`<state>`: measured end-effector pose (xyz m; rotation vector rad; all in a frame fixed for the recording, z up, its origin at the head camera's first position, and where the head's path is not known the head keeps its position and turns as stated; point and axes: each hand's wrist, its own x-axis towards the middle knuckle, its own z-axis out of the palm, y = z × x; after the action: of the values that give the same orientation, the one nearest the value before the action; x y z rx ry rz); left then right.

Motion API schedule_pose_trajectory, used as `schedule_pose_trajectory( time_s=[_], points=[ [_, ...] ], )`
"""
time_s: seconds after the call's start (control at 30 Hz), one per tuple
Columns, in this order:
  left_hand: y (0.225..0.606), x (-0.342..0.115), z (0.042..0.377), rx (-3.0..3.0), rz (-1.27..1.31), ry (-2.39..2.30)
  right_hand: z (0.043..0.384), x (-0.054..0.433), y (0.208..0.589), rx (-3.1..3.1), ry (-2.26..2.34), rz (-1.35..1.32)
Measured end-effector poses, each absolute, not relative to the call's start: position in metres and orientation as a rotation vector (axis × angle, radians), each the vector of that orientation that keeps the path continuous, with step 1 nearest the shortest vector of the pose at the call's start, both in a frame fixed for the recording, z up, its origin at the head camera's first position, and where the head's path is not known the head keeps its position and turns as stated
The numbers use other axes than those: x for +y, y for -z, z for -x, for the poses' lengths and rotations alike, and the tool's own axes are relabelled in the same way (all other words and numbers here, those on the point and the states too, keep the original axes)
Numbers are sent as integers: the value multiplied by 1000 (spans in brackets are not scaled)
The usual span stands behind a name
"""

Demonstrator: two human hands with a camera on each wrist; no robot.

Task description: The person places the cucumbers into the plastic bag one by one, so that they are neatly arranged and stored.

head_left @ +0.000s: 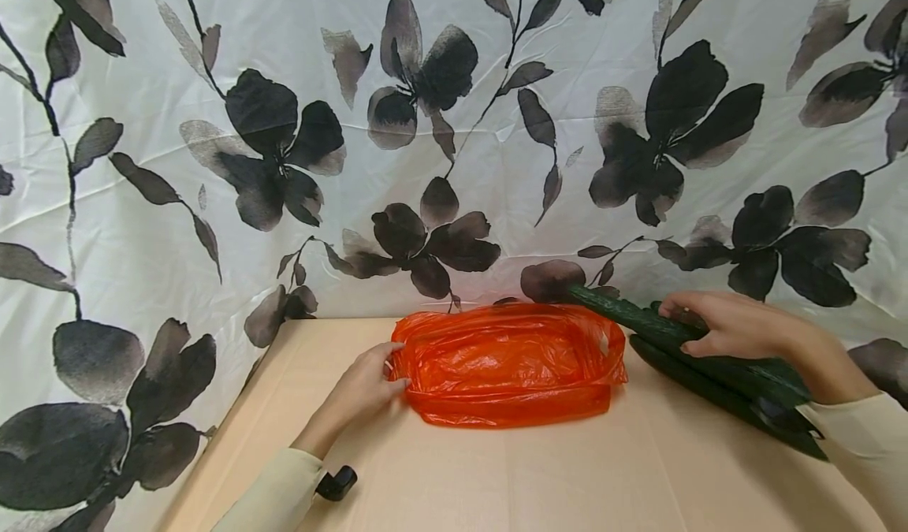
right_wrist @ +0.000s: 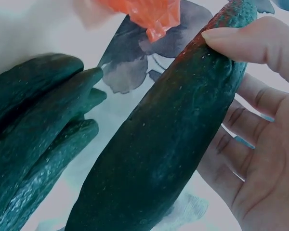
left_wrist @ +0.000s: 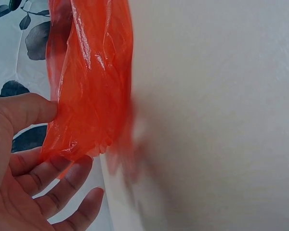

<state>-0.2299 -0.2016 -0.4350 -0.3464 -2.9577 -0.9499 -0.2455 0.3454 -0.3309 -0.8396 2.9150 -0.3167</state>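
A shiny orange-red plastic bag (head_left: 504,362) lies across the middle of the table. At its left end my left hand (head_left: 369,382) holds the edge, with the thumb (left_wrist: 36,108) on one side of the film and the fingers on the other. My right hand (head_left: 741,327) grips a long dark green cucumber (right_wrist: 154,134), thumb over the top and fingers beneath. The tip of this cucumber reaches the bag's right end in the head view. Several more cucumbers (right_wrist: 29,130) lie side by side below the held one, partly hidden by the right hand and forearm.
The pale wood-coloured table (head_left: 567,477) ends just behind the bag, and its left edge slants toward the front. A white cloth with dark flowers (head_left: 511,146) hangs behind. A small black object (head_left: 336,483) sits at the left wrist.
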Motion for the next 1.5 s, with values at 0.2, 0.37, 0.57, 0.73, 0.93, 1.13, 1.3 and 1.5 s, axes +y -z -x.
schedule_pose_trajectory(
  time_s=[0.2,0.37,0.57,0.73,0.93,1.13,1.3,1.5],
  points=[
    [435,-202,229,-2969,339,950,245,333,329,2909,329,866],
    [434,-202,228,-2968,342,958,243,322,327,2895,339,886],
    [434,-203,228,-2962,356,964,244,308,328,2886,351,883],
    [433,-203,228,-2960,363,956,245,299,329,2884,338,899],
    [433,-203,228,-2961,364,943,247,287,330,2867,357,948],
    [433,-202,227,-2960,361,954,250,276,329,2841,372,959],
    [432,-201,227,-2953,354,972,254,267,328,2803,384,964],
    [431,-200,228,-2951,358,975,260,256,327,2782,375,1026]
  ],
)
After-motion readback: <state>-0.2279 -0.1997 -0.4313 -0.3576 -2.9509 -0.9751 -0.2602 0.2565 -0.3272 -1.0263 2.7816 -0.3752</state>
